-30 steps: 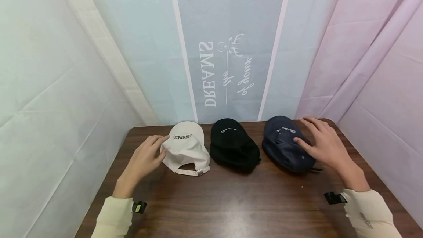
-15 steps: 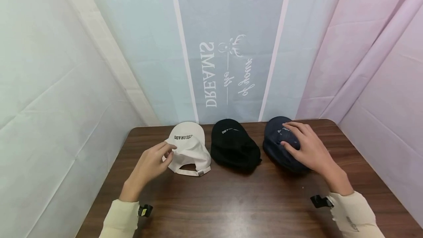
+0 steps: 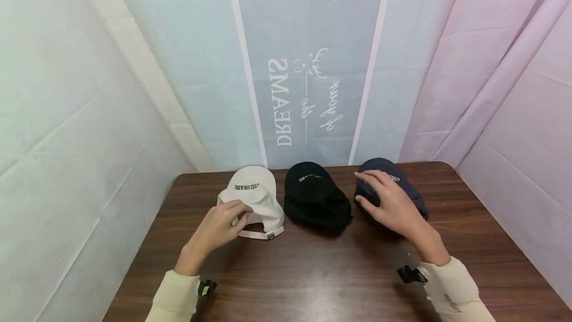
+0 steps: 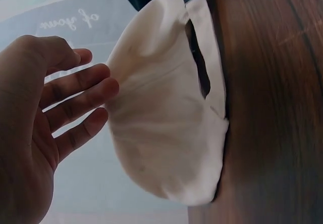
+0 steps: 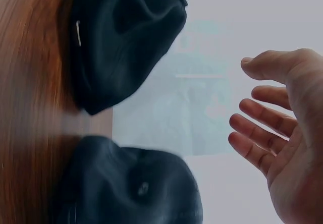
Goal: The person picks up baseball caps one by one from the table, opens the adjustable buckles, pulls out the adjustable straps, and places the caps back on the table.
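Observation:
Three baseball caps sit in a row along the far side of the table. On the left is a white cap lettered COLORADO, its strap opening towards me. My left hand is over its near left part with fingers loosely bent; in the left wrist view the fingertips overlap the crown's edge. A black cap takes the middle. Over the navy cap at right hovers my right hand, partly hiding it. The right wrist view has that hand's fingers spread, apart from both dark caps, holding nothing.
The brown wooden table stretches towards me. Behind the caps hangs a pale blue-grey cloth with mirrored lettering. Whitish cloth walls enclose the left and right sides.
My right hand has moved left across the navy cap, from its right side to over its left part. My left hand has shifted right and slightly nearer over the white cap. The caps stay put.

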`<state>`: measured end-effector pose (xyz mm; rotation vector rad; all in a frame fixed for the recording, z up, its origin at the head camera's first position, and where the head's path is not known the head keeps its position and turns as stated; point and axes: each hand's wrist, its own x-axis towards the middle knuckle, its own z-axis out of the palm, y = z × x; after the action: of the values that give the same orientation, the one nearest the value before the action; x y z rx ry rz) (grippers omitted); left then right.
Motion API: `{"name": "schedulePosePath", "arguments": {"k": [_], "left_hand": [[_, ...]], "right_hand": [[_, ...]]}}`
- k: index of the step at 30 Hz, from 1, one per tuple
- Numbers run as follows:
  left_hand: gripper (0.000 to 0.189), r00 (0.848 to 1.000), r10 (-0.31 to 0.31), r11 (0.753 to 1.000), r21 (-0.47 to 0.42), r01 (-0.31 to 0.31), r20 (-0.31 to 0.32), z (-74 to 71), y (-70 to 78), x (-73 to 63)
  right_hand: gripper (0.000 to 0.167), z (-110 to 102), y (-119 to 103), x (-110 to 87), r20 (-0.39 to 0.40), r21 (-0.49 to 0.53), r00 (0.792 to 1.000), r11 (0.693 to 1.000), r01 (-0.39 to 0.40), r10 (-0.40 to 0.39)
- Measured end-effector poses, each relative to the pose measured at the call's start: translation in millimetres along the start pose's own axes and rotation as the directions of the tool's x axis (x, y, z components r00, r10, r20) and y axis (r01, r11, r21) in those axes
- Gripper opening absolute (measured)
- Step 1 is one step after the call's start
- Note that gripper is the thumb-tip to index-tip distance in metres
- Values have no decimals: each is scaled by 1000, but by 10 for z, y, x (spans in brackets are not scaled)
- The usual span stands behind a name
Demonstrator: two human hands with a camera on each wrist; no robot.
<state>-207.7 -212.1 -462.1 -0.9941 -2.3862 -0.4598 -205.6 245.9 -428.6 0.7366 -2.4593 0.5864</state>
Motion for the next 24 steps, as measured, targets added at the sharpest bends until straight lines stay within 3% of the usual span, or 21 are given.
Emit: {"name": "schedulePosePath", "arguments": {"k": [8,16,24], "left_hand": [[12,999,5,999,-36,-3,45,46,80,31],[15,996,63,998,-15,-64,-58,91,51,64],[25,995,2,1000,5,-1,-99,136,-31,15]], "right_hand": [[59,143,-200,55,2,28,996,996,87,-87],[54,337,-433,121,8,83,988,985,154,-155],[49,600,-685,202,79,138,983,978,157,-168]]}}
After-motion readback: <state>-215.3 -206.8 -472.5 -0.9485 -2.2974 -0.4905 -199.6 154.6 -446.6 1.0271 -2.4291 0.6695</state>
